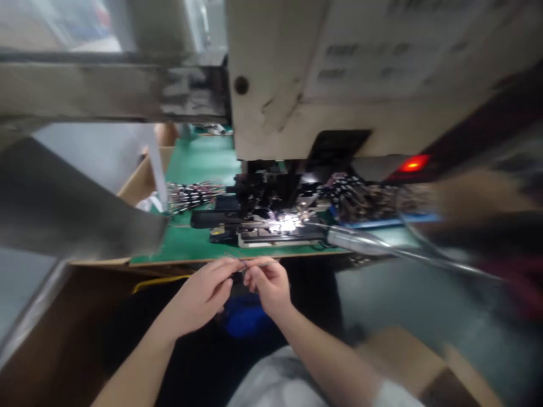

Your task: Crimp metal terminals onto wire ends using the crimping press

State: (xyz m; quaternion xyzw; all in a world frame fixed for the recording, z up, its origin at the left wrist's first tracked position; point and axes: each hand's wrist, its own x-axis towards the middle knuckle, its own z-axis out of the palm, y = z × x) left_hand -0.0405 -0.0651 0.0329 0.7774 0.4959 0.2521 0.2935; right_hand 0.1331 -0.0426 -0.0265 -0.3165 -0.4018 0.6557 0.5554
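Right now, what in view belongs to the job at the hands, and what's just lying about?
At the job: left hand and right hand pinching a thin wire; wire bundles on the green mat; black machine tooling.
Lying about: yellow cable; blue item; cardboard box; blurred metal tube.

Thin held strand, too blurred to name

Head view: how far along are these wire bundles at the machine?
Looks done: a wire bundle lies on the green mat left of the machine, a second bundle right of it. In hand: a thin wire, pinched by left hand and right hand. Left: cannot tell from this view.
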